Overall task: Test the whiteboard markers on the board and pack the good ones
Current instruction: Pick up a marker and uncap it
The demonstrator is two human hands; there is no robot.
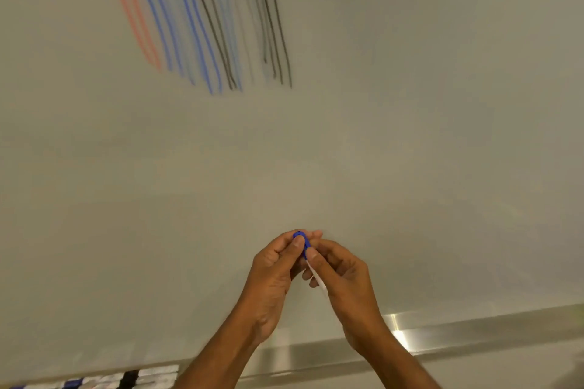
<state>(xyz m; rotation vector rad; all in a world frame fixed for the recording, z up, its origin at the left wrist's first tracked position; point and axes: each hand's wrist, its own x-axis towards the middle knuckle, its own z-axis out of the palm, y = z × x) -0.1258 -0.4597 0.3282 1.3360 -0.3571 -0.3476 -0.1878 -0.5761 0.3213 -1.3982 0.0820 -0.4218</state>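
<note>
1. Head view, hands first: pinches the blue cap (299,236) of one marker (318,282) with the left hand (273,268), thumb on the near side and fingertips curled behind it.
2. Grips the same marker's white barrel with the right hand (346,275), fingers curled round it, thumb pressed just below the cap and close to the left thumb (cannot tell whether the cap is fully seated or partly off).
3. Holds the marker tilted, cap end uppermost, in front of the lower part of the whiteboard (395,123) and above the metal ledge (480,327).
4. Counts two hands, one marker in hand, one cap.
5. Finds a fan of strokes (202,28) on the board's upper left: two red at the left, then blue, pale blue and black ones, too crowded and blurred for a sure count.
6. Catches a row of markers (132,379) lying side by side at the bottom left edge, white barrels with one blue band and one black band showing; number unclear, being blurred and cut by the frame.
</note>
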